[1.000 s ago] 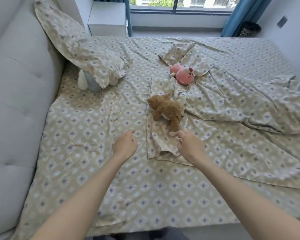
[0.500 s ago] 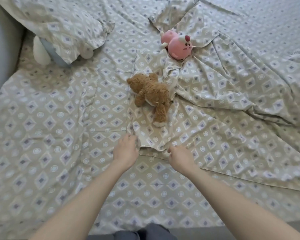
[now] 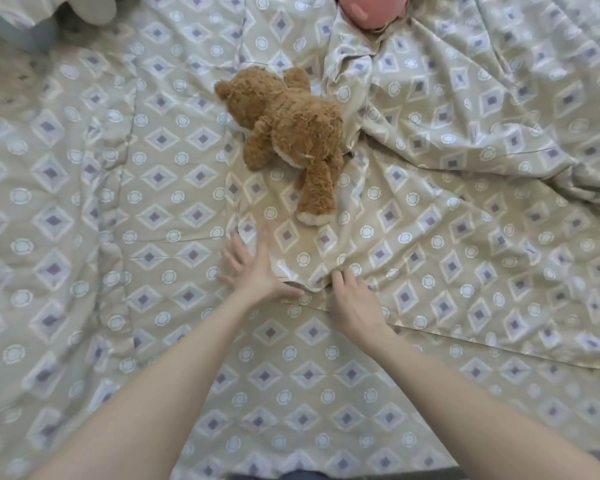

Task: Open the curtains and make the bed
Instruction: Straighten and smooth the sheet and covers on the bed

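We see the bed (image 3: 84, 202) covered by a beige sheet with a diamond pattern. A rumpled duvet (image 3: 465, 168) in the same print lies across its right side, and a brown teddy bear (image 3: 288, 133) lies on the duvet's corner, a pink plush toy (image 3: 371, 8) beyond it.

Quilt (image 3: 465, 209) lies rumpled over the right of the bed sheet (image 3: 84, 220). Teddy bear (image 3: 291, 133) lies on the quilt's near-left corner. Second plush toy (image 3: 371, 8) behind it. Both hands (image 3: 257, 271) (image 3: 354, 303) at the quilt's near edge, before the bear.
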Available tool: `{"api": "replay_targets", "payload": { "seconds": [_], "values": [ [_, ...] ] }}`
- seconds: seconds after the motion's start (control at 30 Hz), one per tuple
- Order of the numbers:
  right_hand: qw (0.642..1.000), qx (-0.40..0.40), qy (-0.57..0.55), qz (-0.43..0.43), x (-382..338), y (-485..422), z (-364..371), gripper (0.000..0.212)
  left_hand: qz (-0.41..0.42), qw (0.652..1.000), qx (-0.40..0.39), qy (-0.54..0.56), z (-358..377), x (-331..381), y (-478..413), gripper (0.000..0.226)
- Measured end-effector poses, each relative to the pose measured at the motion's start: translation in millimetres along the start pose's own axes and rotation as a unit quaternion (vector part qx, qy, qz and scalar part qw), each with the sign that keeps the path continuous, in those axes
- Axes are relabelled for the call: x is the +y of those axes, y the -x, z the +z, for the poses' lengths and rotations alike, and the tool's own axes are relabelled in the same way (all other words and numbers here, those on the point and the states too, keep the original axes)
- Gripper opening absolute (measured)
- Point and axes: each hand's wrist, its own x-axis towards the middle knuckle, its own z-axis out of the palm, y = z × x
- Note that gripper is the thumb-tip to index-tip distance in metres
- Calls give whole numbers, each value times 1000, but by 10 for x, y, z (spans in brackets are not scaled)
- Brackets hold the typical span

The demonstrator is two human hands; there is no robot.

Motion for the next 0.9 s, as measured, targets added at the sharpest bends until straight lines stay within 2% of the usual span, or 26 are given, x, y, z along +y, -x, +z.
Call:
{"api": "replay_targets", "payload": {
  "seconds": [0.07,0.17,0.23,0.33,0.4,0.47,0.63,0.73,0.83,0.9],
  "values": [
    [1000,19,15,-18,11,-31,27,39,-27,996,-43,68,-37,-123,-33,148],
    [998,13,36,-43,-20,-38,21,55,-15,991,-41,124,-108,-233,-56,132],
    [998,25,33,-45,-54,-68,-13,45,-40,982,8,185,-139,-228,-76,113],
    [995,62,36,-71,-142,-112,-98,22,-120,935,115,312,-123,-290,-228,74],
    [992,56,68,-87,-176,-146,-112,19,-140,924,99,341,-132,-340,-308,55],
    [989,47,75,-123,-192,-115,-148,22,-142,930,51,334,-145,-380,-317,42],
    [988,44,-140,-44,-240,58,-460,10,-145,931,52,332,-256,-319,-166,42],
    [984,81,-152,-38,-435,102,-766,16,-125,936,100,314,-420,-324,76,35],
    [986,40,-157,-44,-631,111,-1021,10,-91,929,139,330,-628,-339,303,44],
    [988,5,-147,-54,-755,247,-1177,17,-61,933,139,327,-785,-377,542,49]
  ]
}}
